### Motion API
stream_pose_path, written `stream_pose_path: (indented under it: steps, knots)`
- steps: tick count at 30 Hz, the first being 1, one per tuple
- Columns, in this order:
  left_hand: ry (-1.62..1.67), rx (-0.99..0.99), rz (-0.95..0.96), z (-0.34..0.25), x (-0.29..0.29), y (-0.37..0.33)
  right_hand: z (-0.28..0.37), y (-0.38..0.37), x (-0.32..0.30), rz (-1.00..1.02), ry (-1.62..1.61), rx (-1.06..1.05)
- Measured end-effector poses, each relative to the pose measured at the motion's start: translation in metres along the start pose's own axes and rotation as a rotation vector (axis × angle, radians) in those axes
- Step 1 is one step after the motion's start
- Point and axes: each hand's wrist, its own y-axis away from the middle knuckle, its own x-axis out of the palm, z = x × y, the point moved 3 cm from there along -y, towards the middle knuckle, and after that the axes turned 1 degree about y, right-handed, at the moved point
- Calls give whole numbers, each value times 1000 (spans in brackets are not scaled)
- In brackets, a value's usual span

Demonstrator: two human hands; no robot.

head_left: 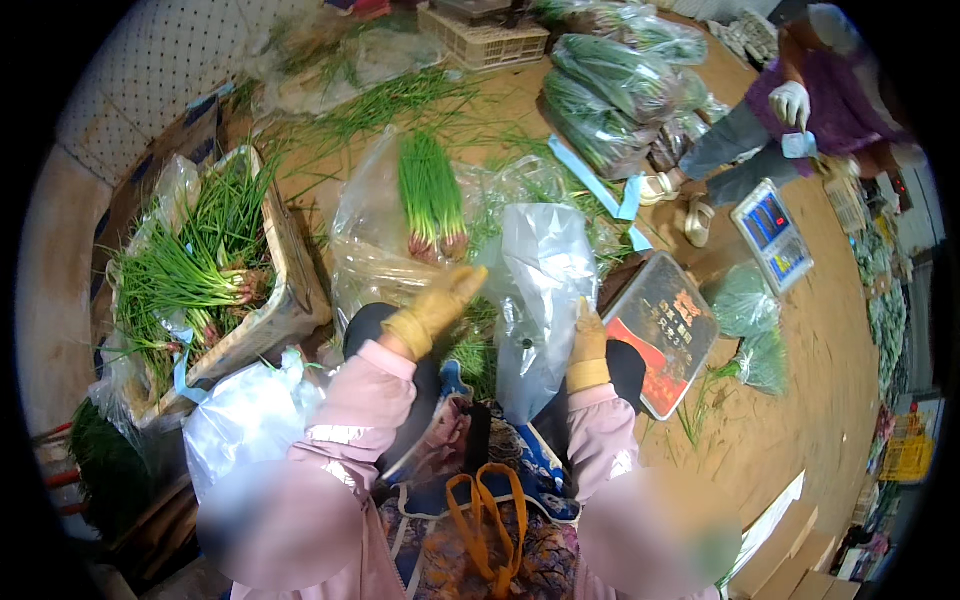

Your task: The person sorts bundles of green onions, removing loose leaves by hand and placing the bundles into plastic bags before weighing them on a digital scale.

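A pale, translucent plastic bag (545, 270) stretches upright in front of me, between my hands. My right hand (588, 345), in a tan work glove, grips its right edge. At the bag's left edge, my left hand (435, 312), in a matching glove, has its fingers closed on the plastic. Just beyond lies a neat bunch of green onions (430, 195), reddish bulbs toward me, on a clear plastic sheet (365, 225). Loose green stalks (470, 355) show below, between my knees.
At left stands a crate (290, 270) heaped with green onions; a bundle of plastic bags (250, 410) sits beside it. Right of me are a box lid (665, 335), a digital scale (772, 237) and bagged greens (748, 300). Filled bags (620, 95) and a gloved co-worker (790, 105) are farther back.
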Motion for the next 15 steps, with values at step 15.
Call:
stream_pose_path:
  steps: [15]
  knots:
    - [1487,-121,100,1,-9,42,110,41,-63,42,-431,-150]
